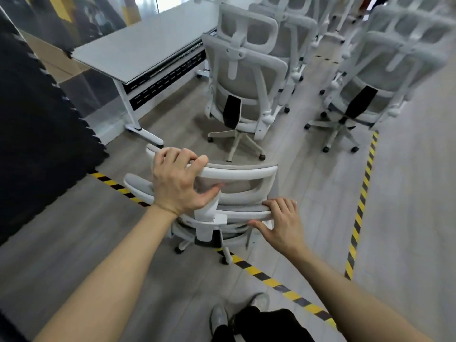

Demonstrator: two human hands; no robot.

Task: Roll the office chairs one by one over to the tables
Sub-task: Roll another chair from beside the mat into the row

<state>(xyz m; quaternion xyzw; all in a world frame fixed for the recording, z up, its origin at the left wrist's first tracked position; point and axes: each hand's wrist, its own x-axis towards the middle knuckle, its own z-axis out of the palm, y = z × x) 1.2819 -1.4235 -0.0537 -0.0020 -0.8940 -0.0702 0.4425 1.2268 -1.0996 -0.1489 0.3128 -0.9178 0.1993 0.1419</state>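
Landmark: the table (148,43), long, grey-topped, ahead-left of me.
Chair in hand: the office chair (237,191) I'm pushing sits short of the table's near end, a bit to its right, casters straddling the striped floor tape (269,280).
L hand: my left hand (177,183) is curled over the headrest top bar, fingers wrapped fwd, thumb hooked underneath.
R hand: my right hand (278,223) lies on the backrest top edge, fingers together over the rim, thumb spread wide below. A resting hold, not a tight one, I'd say.
How to do it well: push low and even w/ both hands so the base tracks straight. Steer left toward the table's long side, and I'd keep clear of the table foot (145,134).
Obstacle: parked chair (244,85) stands by the table's right edge, directly ahead. Slot mine in on its near side or it'll bump, prob.
Other chairs: more rows (370,77) right of the table, well apart from mine.
Writing/brands: none readable. No labels visible on chairs or table.
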